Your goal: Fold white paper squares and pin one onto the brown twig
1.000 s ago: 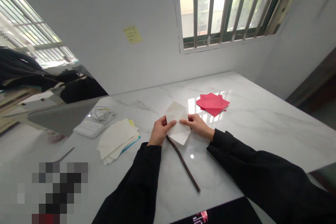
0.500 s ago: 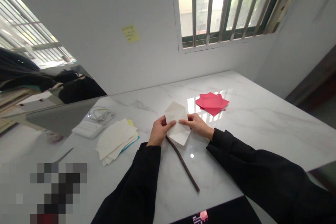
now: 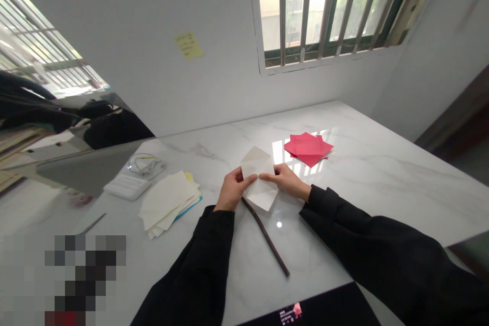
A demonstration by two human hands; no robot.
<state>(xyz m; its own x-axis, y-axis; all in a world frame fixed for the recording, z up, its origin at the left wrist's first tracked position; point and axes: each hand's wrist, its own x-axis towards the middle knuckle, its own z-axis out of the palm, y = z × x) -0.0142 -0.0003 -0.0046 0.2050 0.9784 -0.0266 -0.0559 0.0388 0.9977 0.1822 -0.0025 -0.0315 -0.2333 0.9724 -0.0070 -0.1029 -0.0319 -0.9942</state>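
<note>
The white paper [image 3: 256, 160] hides most fingers of the left hand [image 3: 230, 191] and the right hand [image 3: 288, 181]. Just below it, the stick's [image 3: 267, 237] upper end is hidden, and farther below, a dark screen [image 3: 324, 303] is cut off at the bottom edge, its lettering too small to read. Left of the paper, pale sheets [image 3: 168, 196] mostly cover a blue sheet [image 3: 189, 209]. Up and left of it, a yellow note's [image 3: 189, 46] writing is illegible. Above it, the window [image 3: 298, 10] is cut off at the top edge.

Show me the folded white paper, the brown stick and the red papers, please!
Folded white paper [image 3: 257, 162]: head view, on its upper half.
Brown stick [image 3: 268, 237]: head view, middle of its length.
Red papers [image 3: 308, 148]: head view, middle of the top sheet.
</note>
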